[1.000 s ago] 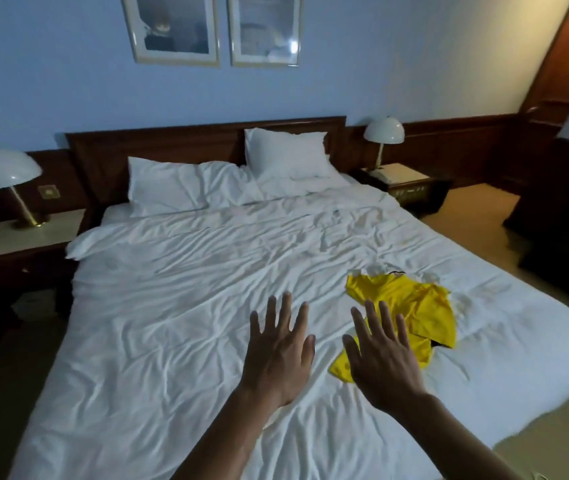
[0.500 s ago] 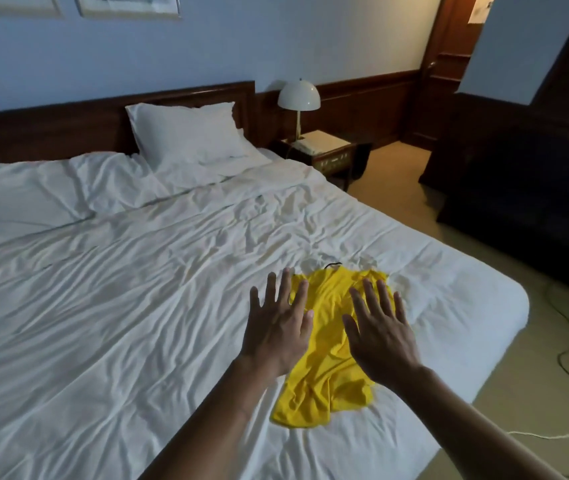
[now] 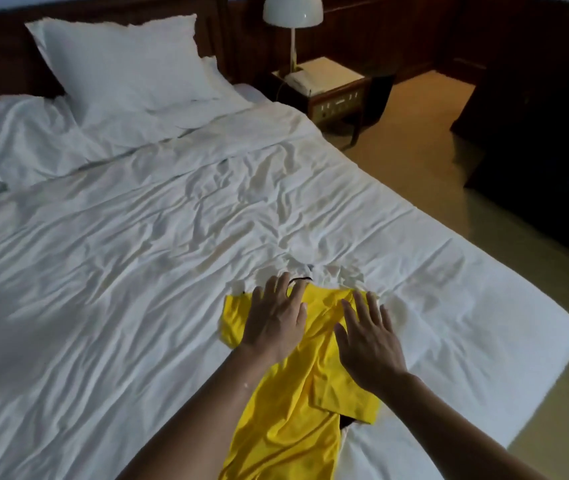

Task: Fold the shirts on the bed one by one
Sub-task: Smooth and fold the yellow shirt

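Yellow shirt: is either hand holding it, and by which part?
Nothing is held: left hand and right hand spread open over the yellow shirt near its collar.

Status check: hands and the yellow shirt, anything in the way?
Left hand open, flat over yellow shirt collar end. Right hand open over its right edge. Shirt crumpled, unfolded. Nothing lying on it.

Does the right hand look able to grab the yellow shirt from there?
Probably yes: the right hand is open right over the yellow shirt, nothing lies between them, and the left hand sits beside it, not across its path.
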{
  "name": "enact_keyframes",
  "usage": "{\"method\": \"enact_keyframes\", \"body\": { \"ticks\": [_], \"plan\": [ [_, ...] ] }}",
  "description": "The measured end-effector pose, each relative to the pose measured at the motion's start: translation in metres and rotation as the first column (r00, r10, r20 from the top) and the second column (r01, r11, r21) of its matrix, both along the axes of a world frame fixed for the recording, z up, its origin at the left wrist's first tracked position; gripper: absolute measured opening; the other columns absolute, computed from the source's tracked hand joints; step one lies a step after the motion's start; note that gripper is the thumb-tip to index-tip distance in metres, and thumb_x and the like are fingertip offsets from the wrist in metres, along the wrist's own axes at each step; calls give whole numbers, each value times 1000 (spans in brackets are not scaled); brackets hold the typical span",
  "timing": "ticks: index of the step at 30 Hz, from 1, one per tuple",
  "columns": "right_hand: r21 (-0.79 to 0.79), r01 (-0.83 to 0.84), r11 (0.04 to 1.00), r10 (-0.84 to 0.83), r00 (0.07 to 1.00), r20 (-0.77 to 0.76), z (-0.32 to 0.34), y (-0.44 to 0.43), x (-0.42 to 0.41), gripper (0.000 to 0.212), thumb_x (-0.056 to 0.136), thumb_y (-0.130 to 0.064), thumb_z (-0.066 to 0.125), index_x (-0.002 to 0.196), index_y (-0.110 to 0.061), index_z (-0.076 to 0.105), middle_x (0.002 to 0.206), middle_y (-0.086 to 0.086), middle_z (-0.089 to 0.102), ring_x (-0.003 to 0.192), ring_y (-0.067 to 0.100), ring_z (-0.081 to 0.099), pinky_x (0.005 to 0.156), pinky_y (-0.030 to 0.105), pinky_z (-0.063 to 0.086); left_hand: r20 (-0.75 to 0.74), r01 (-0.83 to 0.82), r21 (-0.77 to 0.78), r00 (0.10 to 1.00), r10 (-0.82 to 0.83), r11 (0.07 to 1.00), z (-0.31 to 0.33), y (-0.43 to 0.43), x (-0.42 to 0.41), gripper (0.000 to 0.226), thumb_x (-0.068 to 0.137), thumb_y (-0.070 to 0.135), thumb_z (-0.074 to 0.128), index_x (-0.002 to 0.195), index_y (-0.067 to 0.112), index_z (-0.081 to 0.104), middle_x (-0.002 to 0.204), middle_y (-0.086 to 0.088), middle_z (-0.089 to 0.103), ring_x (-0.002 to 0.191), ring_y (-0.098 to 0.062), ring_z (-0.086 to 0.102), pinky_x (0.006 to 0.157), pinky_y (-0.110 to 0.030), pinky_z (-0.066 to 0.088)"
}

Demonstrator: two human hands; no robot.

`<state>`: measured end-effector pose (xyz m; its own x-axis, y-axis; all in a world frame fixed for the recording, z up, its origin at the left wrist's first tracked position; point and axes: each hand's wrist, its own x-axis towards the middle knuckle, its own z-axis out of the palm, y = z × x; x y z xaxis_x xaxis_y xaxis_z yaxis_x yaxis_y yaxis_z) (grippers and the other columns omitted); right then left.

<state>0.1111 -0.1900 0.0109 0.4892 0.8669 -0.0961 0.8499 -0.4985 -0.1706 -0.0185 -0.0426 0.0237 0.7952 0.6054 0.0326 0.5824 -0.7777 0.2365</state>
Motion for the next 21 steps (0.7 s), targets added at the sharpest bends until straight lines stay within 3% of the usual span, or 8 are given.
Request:
{"method": "enact_keyframes", "body": {
  "ticks": [2,5,11,14,16,18,21],
  "plan": [
    [-59,-9,998,4,998,-70,-26,13,33,90,92,-57,-8,163,-14,26,172,12,10,159,33,-1,129,48,4,-81,-7,-44,997,3,999,-30,17,30,46,106,37,42,150,23,48,156,-12,45,140,-34,44,109,-55,41],
    [-110,-24,994,8,990,-143,-69,38,72,91,92,-56,-8,163,-11,26,172,14,12,160,33,2,129,47,6,-170,-11,-84,985,-4,996,-79,43,65,49,107,38,42,154,25,43,156,-9,43,141,-33,42,111,-53,39],
    [-253,-54,966,-21,959,-283,-152,87,123,57,111,-37,22,162,-11,23,172,14,11,160,30,4,129,43,7,-311,6,-171,949,-60,985,-165,76,101,56,100,32,54,153,20,40,153,-6,42,138,-34,43,106,-51,41],
    [-319,-82,944,3,971,-239,-178,98,139,58,109,-33,35,162,-14,22,170,12,21,158,30,12,128,53,4,-389,-32,-193,920,-47,981,-192,81,112,64,95,36,61,152,19,38,152,-8,44,139,-35,42,107,-53,39],
    [-364,-76,928,10,984,-180,-187,102,145,62,104,-33,43,161,-14,24,160,9,37,151,32,28,125,64,2,-395,-46,-148,919,-17,988,-204,81,115,65,89,33,70,146,15,44,141,-10,53,131,-37,50,102,-55,43],
    [-388,-55,920,-6,988,-154,-190,102,148,63,101,-34,48,158,-14,31,147,9,48,140,32,40,122,66,4,-355,-15,-115,935,-27,993,-211,80,114,61,78,23,76,134,12,56,123,-12,66,113,-37,62,89,-53,49],
    [-261,-41,965,-24,970,-240,-187,94,146,44,92,-29,49,133,-17,59,119,7,58,119,32,52,110,54,32,-251,22,-119,967,-51,993,-210,78,106,46,69,9,72,115,11,67,90,-9,70,88,-36,67,74,-44,46]
  ]
}}
